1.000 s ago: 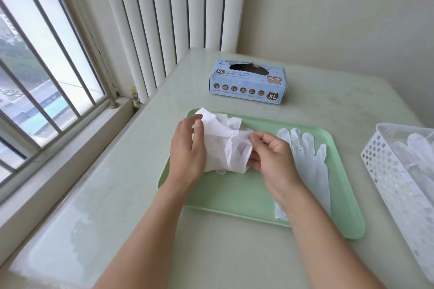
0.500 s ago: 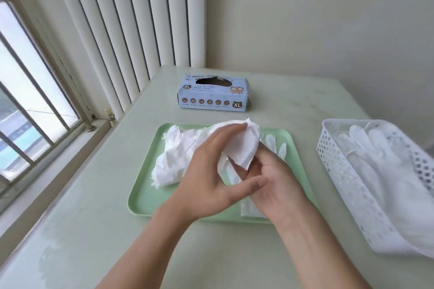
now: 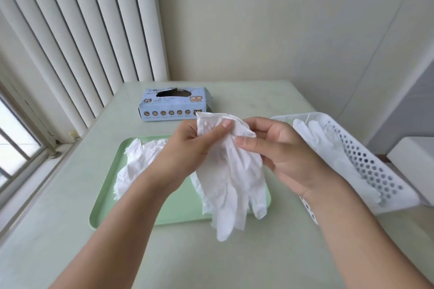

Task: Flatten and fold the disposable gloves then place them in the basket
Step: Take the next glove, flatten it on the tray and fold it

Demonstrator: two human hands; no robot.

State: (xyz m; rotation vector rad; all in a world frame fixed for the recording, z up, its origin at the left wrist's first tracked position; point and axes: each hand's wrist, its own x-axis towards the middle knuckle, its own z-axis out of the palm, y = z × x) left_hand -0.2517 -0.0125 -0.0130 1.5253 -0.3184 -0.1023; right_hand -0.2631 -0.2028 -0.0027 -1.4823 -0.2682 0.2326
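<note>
A: What are the 2 hands doing?
B: The left hand is pinching the cuff of a white disposable glove, thumb clamped on it; the right hand is gripping the same cuff, fingers curled. The glove is hanging above the green tray.
A: And the basket?
B: The white basket is sitting right, holding gloves.

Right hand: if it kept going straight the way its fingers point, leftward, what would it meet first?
The right hand would likely first meet the held glove, then the left hand pinching its cuff; depth is unclear.
</note>
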